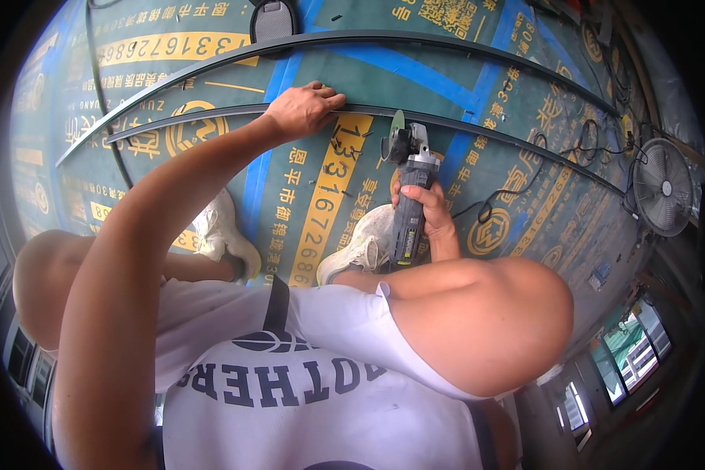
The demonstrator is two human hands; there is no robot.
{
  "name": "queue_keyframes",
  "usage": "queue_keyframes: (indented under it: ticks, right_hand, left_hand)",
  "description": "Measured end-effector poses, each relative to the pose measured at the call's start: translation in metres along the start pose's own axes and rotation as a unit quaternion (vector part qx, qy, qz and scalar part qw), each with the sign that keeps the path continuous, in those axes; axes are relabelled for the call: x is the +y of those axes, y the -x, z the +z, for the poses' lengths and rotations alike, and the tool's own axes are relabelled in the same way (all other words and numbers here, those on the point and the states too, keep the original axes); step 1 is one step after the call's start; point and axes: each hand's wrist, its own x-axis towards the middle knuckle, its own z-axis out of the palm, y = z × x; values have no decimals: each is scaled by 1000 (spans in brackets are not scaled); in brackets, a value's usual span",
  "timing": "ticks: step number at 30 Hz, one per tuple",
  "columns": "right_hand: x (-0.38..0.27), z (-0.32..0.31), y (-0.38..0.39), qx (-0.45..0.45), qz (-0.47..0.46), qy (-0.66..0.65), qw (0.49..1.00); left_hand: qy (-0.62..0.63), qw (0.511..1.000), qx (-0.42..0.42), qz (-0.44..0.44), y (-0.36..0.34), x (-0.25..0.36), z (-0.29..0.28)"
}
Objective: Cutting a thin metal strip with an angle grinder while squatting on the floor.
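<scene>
Two dark metal strips lie across the printed green floor sheet, and the nearer strip (478, 129) is the one I am working on. Its long axis runs from about nine o'clock to about four o'clock, bowed by the lens. My left hand (304, 108) presses flat on that strip at about eleven o'clock, fingers spread over its edge and closed around nothing. My right hand (424, 210) has its grip wrapped tight around the grey body of an angle grinder (409, 188), whose disc points up to twelve o'clock and sits just at the strip, right of my left hand. The right hand is nearer the cutting spot. My white shoes (360, 247) rest below, at six o'clock.
</scene>
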Motion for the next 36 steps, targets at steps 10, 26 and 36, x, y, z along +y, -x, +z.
queue_keyframes:
  ticks: [10,26,36]
  right_hand:
    - [-1,-7,-1,-15,-2,12,1000]
    - [0,-10,-4,-19,16,17,1000]
    - [0,-15,-4,-23,-4,38,999]
  left_hand:
    - [9,999,37,9,0,1,2]
    - [-6,999,40,6,1,1,5]
    - [-6,1000,-6,-6,-5,-4,-1]
